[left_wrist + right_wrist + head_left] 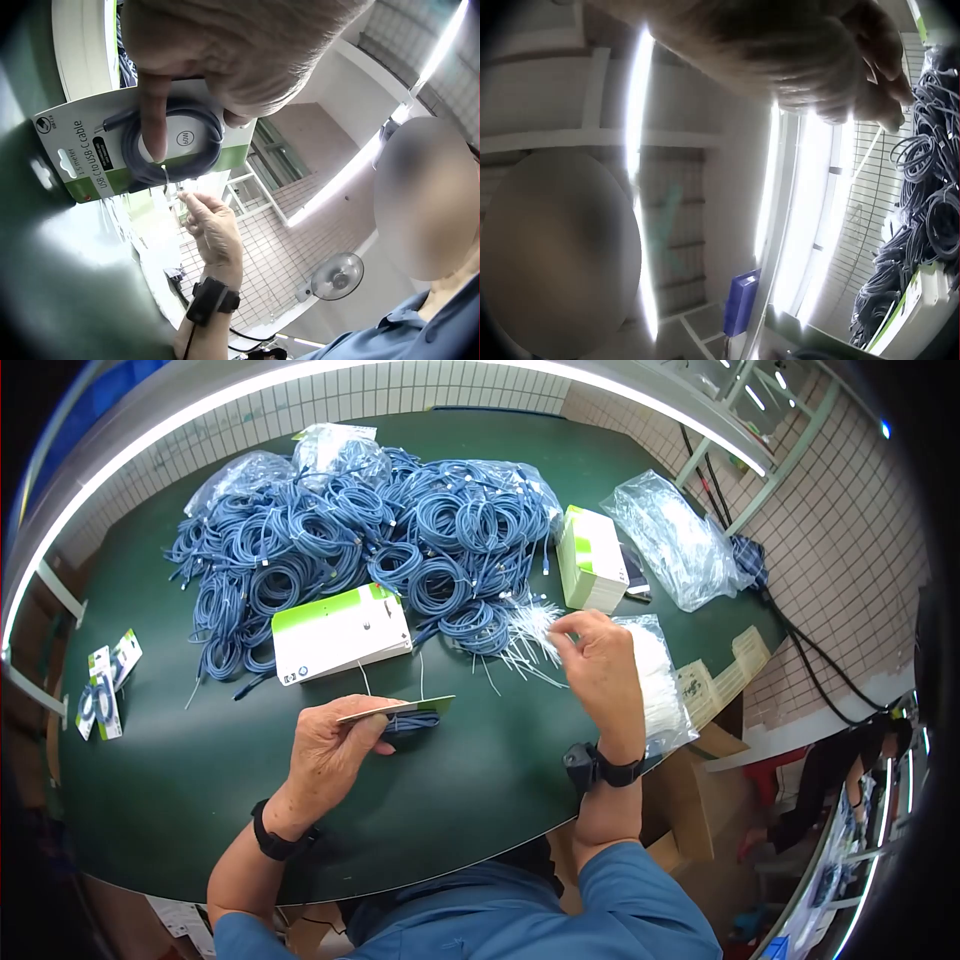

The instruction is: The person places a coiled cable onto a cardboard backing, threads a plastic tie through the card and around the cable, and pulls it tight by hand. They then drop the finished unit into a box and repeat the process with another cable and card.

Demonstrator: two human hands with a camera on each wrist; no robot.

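My left hand (335,750) grips a white and green cable card (405,708) between thumb and fingers. Against the card lies a coiled blue USB-C cable (210,154), its loop under a finger in the left wrist view. Thin white strands (422,675) stick up behind the card's far edge. Over at the right, my right hand (605,665) has thumb and fingertips together beside a heap of white cable ties (530,630). From those fingertips a thin white cable tie (866,161) slants away in the right wrist view.
Coiled blue cables (330,525) fill the back of the green table (480,760). A card stack (340,645) lies before them; another card stack (592,560) stands right. Clear plastic bags (675,540) and a plastic tray (725,675) lie far right, carded cables (105,685) left.
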